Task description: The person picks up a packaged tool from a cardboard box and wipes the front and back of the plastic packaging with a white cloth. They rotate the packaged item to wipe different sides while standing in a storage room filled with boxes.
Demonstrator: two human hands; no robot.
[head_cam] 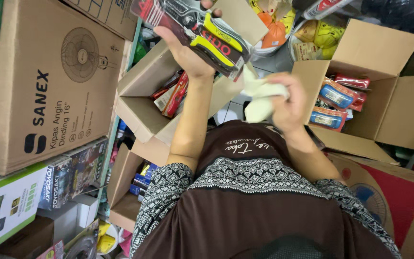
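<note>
- A big brown fan box (58,81) stands at the far left. A green and white box (5,206) lies below it.
- An open box (142,103) sits next to the fan box. It has red packs (174,93) inside.
- A smaller open box (125,187) sits below that one. It has blue packs (142,177) inside.
- The left hand (185,50) is up high, over the open box. Its fingers are closed around a tool pack (204,33). The pack is black, red and yellow. It is up in the air, tilted, near the top of the view.
- The right hand (288,103) is just right of the middle. It is squeezed shut on a white cloth (259,98). The cloth is bunched up, just below the tool pack. I cannot tell if they touch.
- An open box (360,57) sits on the right, close to the right hand. It has blue and red packs (336,98) inside.
- A red box (398,196) lies at the lower right.
</note>
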